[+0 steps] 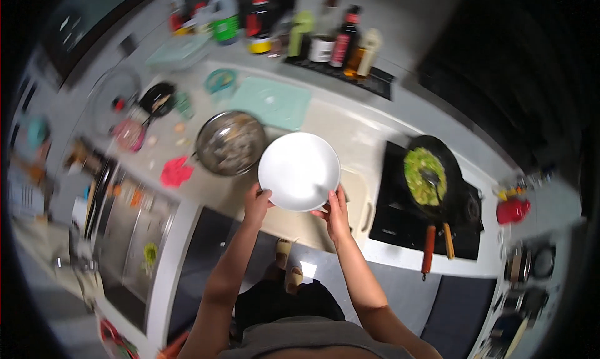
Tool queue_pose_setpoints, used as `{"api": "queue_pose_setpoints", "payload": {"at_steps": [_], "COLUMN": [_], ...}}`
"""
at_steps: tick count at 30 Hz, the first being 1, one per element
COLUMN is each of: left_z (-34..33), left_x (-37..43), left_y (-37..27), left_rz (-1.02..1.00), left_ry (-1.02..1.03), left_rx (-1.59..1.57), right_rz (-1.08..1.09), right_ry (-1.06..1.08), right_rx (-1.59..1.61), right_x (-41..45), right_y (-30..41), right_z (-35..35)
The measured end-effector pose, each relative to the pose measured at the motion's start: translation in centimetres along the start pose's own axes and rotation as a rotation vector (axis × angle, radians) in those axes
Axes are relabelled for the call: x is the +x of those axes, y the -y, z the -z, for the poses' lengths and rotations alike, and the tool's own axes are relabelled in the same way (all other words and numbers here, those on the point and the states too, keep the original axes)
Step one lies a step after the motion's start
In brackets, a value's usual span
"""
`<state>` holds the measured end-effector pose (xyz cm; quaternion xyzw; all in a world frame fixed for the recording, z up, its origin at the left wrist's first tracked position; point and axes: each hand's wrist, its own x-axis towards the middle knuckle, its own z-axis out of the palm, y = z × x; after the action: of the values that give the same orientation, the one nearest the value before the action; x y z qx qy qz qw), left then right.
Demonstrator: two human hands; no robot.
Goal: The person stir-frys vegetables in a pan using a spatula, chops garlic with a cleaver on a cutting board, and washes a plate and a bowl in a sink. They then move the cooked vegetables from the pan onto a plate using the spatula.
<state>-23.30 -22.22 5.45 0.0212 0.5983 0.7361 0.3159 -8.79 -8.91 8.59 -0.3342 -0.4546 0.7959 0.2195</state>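
Observation:
A shallow white bowl (300, 169) is held by its rim in front of me, over a beige cutting board (354, 204) on the counter. My left hand (257, 204) grips the rim at the lower left, and my right hand (334, 211) grips it at the lower right. Nothing shows inside the bowl. Just left of it stands a metal pan or basin (230, 143) with blurred contents. To the right, a black wok (452, 171) on the black cooktop (391, 209) holds chopped green food (417, 176), with a ladle (431, 176) resting in it.
Bottles (344, 37) line the back ledge. A mint-green board or lid (272, 101), a pink cloth (176, 171) and a small black pan (158, 99) lie on the counter. The sink (136, 237) is at left. The wok's reddish handle (428, 251) sticks out past the counter's front edge.

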Motion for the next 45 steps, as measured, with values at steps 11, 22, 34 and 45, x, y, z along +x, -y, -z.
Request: {"api": "queue_pose_setpoints", "payload": {"at_steps": [11, 22, 34, 45], "left_z": [31.8, 71.2, 70.0, 65.5], "left_x": [-19.8, -22.9, -22.2, -17.5], "left_y": [4.3, -2.4, 2.9, 7.0], "left_rz": [-0.137, -0.813, -0.501, -0.51], "left_ry": [-0.578, -1.36, -1.205, -0.498], "left_rx": [-0.141, 0.597, 0.917, 1.178], "right_rz": [-0.467, -0.753, -0.784, -0.561], "right_ry": [0.57, 0.603, 0.577, 0.73], "right_rx": [-0.069, -0.177, -0.429, -0.411], "right_x": [-10.1, -19.1, -18.2, -18.2], "right_y": [-18.7, -40.4, -50.4, -51.4], "right_z": [-21.5, -43.8, -49.7, -49.5]}}
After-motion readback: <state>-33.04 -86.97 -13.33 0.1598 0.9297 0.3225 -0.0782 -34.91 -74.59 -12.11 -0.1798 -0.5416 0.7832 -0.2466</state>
